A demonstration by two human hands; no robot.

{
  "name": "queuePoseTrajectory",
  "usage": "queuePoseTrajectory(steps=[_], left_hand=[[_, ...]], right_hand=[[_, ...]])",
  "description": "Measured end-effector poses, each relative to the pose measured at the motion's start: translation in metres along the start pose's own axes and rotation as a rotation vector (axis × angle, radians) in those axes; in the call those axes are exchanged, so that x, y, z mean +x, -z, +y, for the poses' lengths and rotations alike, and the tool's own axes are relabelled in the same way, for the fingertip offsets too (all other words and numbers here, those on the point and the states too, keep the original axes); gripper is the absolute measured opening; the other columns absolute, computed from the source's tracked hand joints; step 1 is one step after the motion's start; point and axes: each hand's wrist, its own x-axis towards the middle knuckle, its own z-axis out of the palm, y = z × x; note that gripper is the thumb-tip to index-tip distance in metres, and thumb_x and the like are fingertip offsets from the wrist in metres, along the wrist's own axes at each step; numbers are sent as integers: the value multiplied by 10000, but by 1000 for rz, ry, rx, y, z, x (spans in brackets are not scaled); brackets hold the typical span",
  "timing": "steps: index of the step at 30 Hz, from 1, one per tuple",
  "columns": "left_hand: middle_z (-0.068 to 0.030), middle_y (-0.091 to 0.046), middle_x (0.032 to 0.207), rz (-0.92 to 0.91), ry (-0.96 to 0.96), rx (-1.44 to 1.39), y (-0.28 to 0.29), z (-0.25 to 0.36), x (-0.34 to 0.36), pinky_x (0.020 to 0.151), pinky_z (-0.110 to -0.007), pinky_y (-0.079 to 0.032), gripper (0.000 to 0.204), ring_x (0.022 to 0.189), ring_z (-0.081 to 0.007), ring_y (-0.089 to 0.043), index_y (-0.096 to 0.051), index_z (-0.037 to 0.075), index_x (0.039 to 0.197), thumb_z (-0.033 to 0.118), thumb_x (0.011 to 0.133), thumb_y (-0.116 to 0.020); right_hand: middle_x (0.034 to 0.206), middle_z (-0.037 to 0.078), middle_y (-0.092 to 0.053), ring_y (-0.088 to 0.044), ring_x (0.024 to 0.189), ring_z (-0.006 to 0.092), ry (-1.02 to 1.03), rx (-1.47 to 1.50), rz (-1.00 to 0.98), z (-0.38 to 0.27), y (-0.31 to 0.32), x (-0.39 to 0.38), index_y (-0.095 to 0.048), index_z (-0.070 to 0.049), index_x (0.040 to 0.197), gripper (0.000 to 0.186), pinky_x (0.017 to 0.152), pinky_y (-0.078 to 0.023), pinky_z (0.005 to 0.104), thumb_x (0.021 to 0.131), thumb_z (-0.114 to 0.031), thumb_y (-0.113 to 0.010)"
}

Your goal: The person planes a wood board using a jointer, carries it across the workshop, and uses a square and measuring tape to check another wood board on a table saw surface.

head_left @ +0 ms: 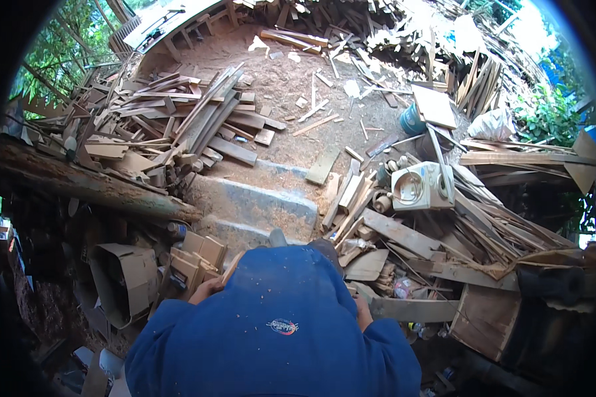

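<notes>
Two hands in view, one at each side of a blue-shirted torso (278,331).

Left hand (207,289): fingers curled around the lower end of one thin, light-brown wooden strip (230,268). Strip located at the left edge of the torso, just right of a cluster of small tan cardboard boxes (195,258). Long axis diagonal: lower end in the hand, upper end pointing up and to the right; upper part hidden by the torso.

Right hand (363,311): mostly hidden behind the torso; finger opening and contents not discernible. Nearest: one grey weathered plank (414,309) lying roughly level, just to the right.

One open brown cardboard box (122,281) at left. One long dark log (86,185) running diagonally at left. Two concrete steps (258,205) dusted with sawdust ahead. One white plastic appliance housing (422,186) on the scrap-wood pile (470,231) at right; a second scrap-wood pile (179,129) at upper left.
</notes>
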Motion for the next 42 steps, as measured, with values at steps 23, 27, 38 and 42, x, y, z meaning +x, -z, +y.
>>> queuePoseTrajectory(steps=[23, 27, 38, 42], left_hand=[[-134, -683, 1069, -82, 105, -749, 146, 295, 332, 871, -425, -538, 577, 998, -261, -671, -421, 73, 1420, 305, 955, -672], [-127, -680, 1063, -113, 75, -804, 190, 347, 422, 872, -422, -537, 548, 991, -252, -669, -432, 79, 1408, 295, 961, -665], [-117, -710, 957, -47, -82, -536, 329, 479, 601, 783, -445, -581, 646, 845, -252, -694, -450, 17, 1351, 256, 862, -798], [-169, -694, 1142, 205, -13, -210, 376, 519, 694, 894, -393, -547, 890, 993, -259, -683, -393, 1, 1464, 329, 777, -853]], right_hand=[[1169, 222, -703, -665, 1110, 381, 305, -381, 32, -372, 119, 465, -730, -48, 1166, 461, 1001, -503, 429, 778, -287, -658], [1204, 236, -690, -663, 1130, 369, 77, -255, 33, -443, 105, 512, -711, -26, 1204, 512, 1004, -505, 425, 793, -329, -685], [962, 185, -755, -733, 736, 192, 236, -224, -47, -763, 173, 744, -640, -41, 1332, 501, 674, -575, 353, 848, -167, -650], [964, 195, -751, -736, 751, 216, 456, -459, 2, -917, 204, 876, -646, -31, 1321, 496, 671, -584, 358, 851, -192, -653]])
